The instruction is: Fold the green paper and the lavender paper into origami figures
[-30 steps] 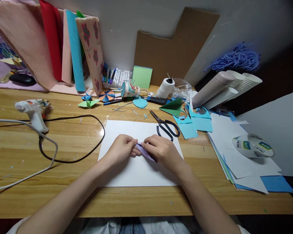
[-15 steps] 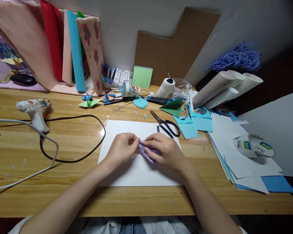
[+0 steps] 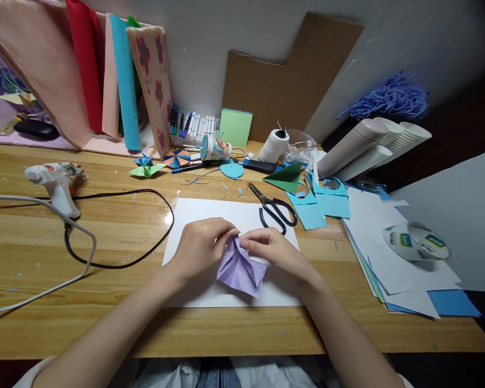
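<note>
A creased piece of purple paper [image 3: 239,270] hangs between my hands, its lower part fanned out with several fold lines. My left hand [image 3: 205,242] pinches its upper left edge. On the other side, the thumb and fingers of my right hand [image 3: 269,245] pinch the upper right edge. Beneath lies a white sheet of paper [image 3: 194,293] on the wooden desk. Black-handled scissors [image 3: 275,210] rest on the sheet's far right corner, just beyond my right hand. The fingertips of my left hand are partly hidden behind the paper.
A white glue gun [image 3: 56,186] and its black cable [image 3: 123,265] lie at left. Folded green paper [image 3: 285,178], blue paper cutouts [image 3: 309,207] and a thread spool [image 3: 274,145] sit behind the scissors. Stacked paper [image 3: 404,280] bearing a tape roll [image 3: 416,241] is at right.
The purple paper, folded narrow and mostly covered by my right hand before, now shows spread open below my fingers. Both hands hold it near its top.
</note>
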`<state>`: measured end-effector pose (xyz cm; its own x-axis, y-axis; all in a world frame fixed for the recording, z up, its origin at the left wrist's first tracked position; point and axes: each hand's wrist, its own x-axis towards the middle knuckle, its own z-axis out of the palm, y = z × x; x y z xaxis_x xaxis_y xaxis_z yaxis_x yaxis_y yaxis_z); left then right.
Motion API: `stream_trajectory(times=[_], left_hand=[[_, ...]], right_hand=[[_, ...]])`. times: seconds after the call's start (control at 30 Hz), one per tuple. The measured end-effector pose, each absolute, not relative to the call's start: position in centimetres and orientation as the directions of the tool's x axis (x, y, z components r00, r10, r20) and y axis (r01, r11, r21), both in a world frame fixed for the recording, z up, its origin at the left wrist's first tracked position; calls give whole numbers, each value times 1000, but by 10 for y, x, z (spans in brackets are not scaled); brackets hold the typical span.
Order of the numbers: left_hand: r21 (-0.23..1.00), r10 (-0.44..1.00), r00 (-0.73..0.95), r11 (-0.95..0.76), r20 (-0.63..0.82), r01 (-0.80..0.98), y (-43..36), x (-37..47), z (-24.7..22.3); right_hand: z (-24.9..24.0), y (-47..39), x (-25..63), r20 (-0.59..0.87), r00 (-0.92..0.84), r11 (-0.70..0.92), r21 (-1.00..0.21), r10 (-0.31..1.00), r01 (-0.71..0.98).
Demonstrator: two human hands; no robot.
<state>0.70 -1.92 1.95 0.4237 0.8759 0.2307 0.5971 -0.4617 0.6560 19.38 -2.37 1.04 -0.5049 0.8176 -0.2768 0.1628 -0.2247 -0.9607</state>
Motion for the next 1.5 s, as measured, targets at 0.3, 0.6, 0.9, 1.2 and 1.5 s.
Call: stream_trajectory(times=[0.3,0.6,0.9,1.2,1.5], left_hand=[[592,882,394,-466,257,658,-23,10,13],[604,932,307,-361,195,711,-19,9,17],[782,997,51,-77,58,619,-12,3,11],[937,823,465,216,-327,275,-7,4,20],[886,643,630,428,-436,176,-10,0,19]], right_hand=[[6,-31,184,-76,-404,107,-904,912,413],[7,-27,188,-33,-338,118,-902,941,416],[16,-18,210,120,-293,201,-944,949,263],[13,-16,213,-1,-272,61,-973,962,221],[10,-15,202,-160,-361,-168,-986,919,8]])
